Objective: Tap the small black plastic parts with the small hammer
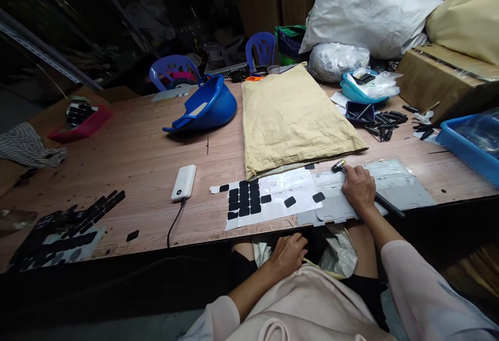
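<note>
My right hand (359, 187) is closed around a hammer (390, 205), its metal head pointing left and its dark handle sticking out to the lower right. Under it lies a grey taped sheet (405, 177) at the table's front edge. To the left, a white sheet (278, 211) carries rows of black rounded pads (244, 195), with a few loose pads (290, 202) beside them. My left hand (287, 252) is low over my lap, its fingers curled together by the opening of a silvery sack (340, 252). Whatever it may hold is hidden.
A beige sack (296, 117) lies mid-table, with a blue scoop (212, 104) to its left. A white power bank (184, 181) with a cable is near the front. More black strips (70, 226) lie left. Black parts (385, 122) and a blue tray (473, 143) are right.
</note>
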Demonstrator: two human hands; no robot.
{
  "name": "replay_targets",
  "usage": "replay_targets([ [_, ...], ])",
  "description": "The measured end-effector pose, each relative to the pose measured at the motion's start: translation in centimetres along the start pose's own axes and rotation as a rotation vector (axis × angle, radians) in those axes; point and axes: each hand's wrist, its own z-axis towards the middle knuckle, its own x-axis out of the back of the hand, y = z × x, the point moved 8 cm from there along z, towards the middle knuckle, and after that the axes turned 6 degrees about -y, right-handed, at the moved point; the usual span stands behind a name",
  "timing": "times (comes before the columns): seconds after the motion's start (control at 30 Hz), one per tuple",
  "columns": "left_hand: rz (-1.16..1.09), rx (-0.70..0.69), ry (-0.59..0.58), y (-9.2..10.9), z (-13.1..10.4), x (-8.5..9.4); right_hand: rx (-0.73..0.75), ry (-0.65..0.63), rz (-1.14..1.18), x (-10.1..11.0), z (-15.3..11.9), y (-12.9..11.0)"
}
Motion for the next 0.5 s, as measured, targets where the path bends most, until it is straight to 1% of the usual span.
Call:
replay_targets([
  [0.03,-0.015,0.046,-0.017,-0.3,0.1,-0.1,-0.001,0.0,0.002,0.0,0.0,0.0],
  [0.07,-0.04,0.061,-0.028,-0.3,0.1,0.1,-0.001,0.001,0.003,0.0,0.0,0.0],
  [0.1,-0.075,0.044,-0.034,0.1,0.0,0.5,-0.003,0.001,0.004,0.0,0.0,0.0],
  [0.13,-0.118,-0.003,-0.034,0.7,-0.1,1.1,-0.004,0.001,0.004,-0.1,0.0,0.0],
  [0.17,-0.169,-0.065,-0.022,1.5,-0.1,2.2,-0.005,0.003,0.004,-0.1,-0.1,0.0],
  [0.2,-0.221,-0.124,0.006,2.3,0.0,3.6,-0.007,0.005,0.002,-0.2,-0.1,0.0],
  [0.23,-0.265,-0.171,0.049,3.0,0.4,5.4,-0.009,0.007,0.001,-0.2,-0.1,0.0],
  [0.27,-0.294,-0.192,0.11,3.5,1.1,7.6,-0.01,0.009,-0.001,-0.2,-0.1,0.0],
  [0.33,-0.285,-0.178,0.283,3.8,3.4,12.5,-0.012,0.01,-0.002,-0.3,-0.2,0.0],
  [0.37,-0.237,-0.142,0.357,3.8,4.9,14.9,-0.012,0.01,-0.003,-0.3,-0.2,-0.1],
  [0.4,-0.176,-0.084,0.401,3.6,6.7,16.9,-0.012,0.009,-0.004,-0.3,-0.2,-0.1],
  [0.47,-0.053,0.046,0.396,3.0,10.5,19.9,-0.01,0.008,-0.006,-0.2,-0.2,-0.1],
  [0.5,-0.001,0.096,0.367,2.8,12.2,20.9,-0.009,0.007,-0.006,-0.2,-0.3,-0.1],
])
